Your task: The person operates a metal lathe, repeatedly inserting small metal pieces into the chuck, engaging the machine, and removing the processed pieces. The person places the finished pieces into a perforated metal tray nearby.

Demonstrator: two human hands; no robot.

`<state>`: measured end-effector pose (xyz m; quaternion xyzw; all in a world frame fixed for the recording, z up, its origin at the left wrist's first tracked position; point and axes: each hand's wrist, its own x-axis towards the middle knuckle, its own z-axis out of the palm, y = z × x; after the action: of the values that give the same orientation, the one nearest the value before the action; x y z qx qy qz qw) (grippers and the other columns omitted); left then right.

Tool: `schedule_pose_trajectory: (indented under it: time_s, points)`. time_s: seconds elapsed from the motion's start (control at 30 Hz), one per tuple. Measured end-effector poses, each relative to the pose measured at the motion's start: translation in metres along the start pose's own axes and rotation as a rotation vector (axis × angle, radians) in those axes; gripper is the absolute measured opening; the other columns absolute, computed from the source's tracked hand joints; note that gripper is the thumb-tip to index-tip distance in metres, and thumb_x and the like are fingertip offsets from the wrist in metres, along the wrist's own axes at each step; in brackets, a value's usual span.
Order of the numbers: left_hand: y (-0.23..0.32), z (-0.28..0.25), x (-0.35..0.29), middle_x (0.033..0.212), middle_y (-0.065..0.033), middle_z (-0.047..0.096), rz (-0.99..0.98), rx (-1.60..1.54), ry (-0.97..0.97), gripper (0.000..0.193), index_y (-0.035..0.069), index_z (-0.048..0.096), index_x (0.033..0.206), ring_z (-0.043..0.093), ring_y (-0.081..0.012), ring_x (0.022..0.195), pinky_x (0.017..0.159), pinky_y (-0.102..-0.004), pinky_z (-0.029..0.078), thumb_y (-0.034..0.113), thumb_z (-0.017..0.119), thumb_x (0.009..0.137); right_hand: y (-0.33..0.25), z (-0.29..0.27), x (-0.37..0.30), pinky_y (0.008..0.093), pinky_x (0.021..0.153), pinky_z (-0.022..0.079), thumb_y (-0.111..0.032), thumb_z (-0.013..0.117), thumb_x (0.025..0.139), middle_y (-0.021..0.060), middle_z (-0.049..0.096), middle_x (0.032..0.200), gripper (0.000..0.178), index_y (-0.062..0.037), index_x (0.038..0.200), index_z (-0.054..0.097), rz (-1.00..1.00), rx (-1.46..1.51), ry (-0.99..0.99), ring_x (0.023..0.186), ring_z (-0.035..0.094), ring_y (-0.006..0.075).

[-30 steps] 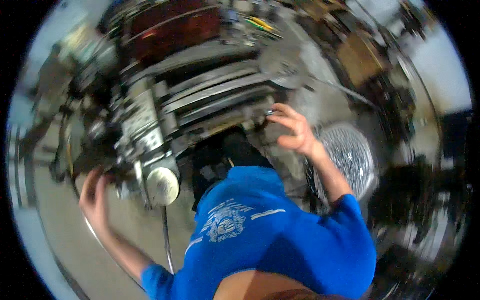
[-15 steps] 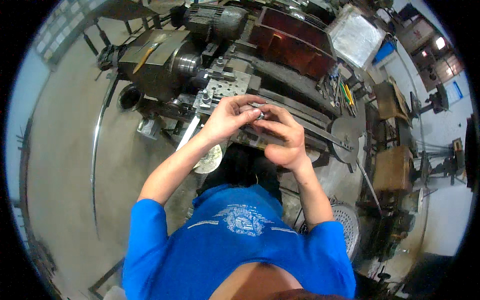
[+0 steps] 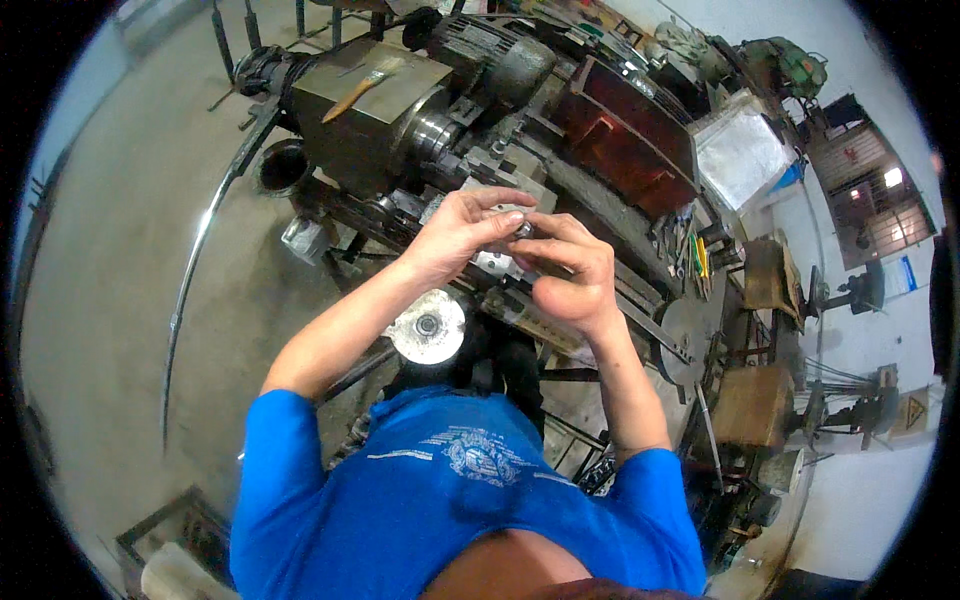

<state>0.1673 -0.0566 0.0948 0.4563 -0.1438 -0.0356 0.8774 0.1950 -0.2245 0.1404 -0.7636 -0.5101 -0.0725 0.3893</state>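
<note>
My left hand (image 3: 460,232) and my right hand (image 3: 575,268) meet in front of me over a lathe. Between their fingertips is a small shiny metal part (image 3: 523,230), pinched from both sides. Fingers cover most of it, so its exact kind cannot be told. Behind and below the hands lies the lathe's carriage (image 3: 497,262), a block with holes in its top. To the left of it is the bright round chuck (image 3: 433,135) on the headstock (image 3: 375,110).
A wooden-handled brush (image 3: 350,98) lies on the headstock. Beyond the bed are an electric motor (image 3: 490,55), a dark red box (image 3: 630,140) and several hand tools (image 3: 690,255). A white round handwheel-like disc (image 3: 427,327) sits below my left forearm. A long metal rod (image 3: 195,250) stretches along the left.
The view has turned, so the lathe appears shifted right and tilted, and the white disc shows more fully. Both hands stay together on the small metal part.
</note>
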Motion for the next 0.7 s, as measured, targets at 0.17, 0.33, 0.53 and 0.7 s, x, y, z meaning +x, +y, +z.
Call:
schedule_pose_trajectory:
  time_s: [0.17, 0.33, 0.53, 0.7]
  points:
    - [0.022, -0.022, -0.007, 0.088, -0.0122, 0.059, -0.008, 0.241, 0.080, 0.036, -0.004, 0.047, 0.110, 0.061, -0.0191, 0.071, 0.066, -0.0290, 0.050, 0.019, 0.053, 0.083, 0.006, 0.009, 0.033, 0.0341, 0.073, 0.044, -0.013, 0.057, 0.050, 0.0116, 0.058, 0.097, 0.031, -0.0078, 0.080, 0.063, -0.109, -0.026, -0.070, 0.083, 0.055, 0.0284]
    - [0.097, -0.070, -0.049, 0.072, -0.0094, 0.060, -0.039, 0.716, 0.297, 0.037, -0.004, 0.047, 0.110, 0.058, -0.0152, 0.067, 0.065, -0.0273, 0.048, 0.021, 0.050, 0.083, 0.060, 0.031, 0.081, 0.0356, 0.076, 0.043, -0.017, 0.058, 0.053, 0.0116, 0.059, 0.096, 0.027, -0.0103, 0.078, 0.066, -0.157, -0.234, -0.110, 0.088, 0.052, 0.0282]
    - [0.161, -0.151, -0.177, 0.067, -0.0121, 0.058, -0.178, 1.611, 0.841, 0.034, 0.000, 0.052, 0.105, 0.056, -0.0196, 0.060, 0.059, -0.0302, 0.043, 0.017, 0.055, 0.077, 0.102, 0.068, 0.128, 0.0350, 0.076, 0.042, -0.020, 0.055, 0.050, 0.0055, 0.062, 0.090, 0.035, -0.0187, 0.082, 0.068, 0.159, -0.582, -0.464, 0.090, 0.050, 0.0264]
    - [0.151, -0.168, -0.265, 0.063, -0.0163, 0.055, -0.443, 1.662, 1.037, 0.027, 0.000, 0.055, 0.096, 0.053, -0.0288, 0.057, 0.056, -0.0342, 0.042, 0.019, 0.056, 0.076, 0.108, 0.075, 0.130, 0.0345, 0.076, 0.042, -0.019, 0.054, 0.050, 0.0053, 0.062, 0.086, 0.036, -0.0231, 0.084, 0.068, 0.188, -0.608, -0.479, 0.091, 0.050, 0.0247]
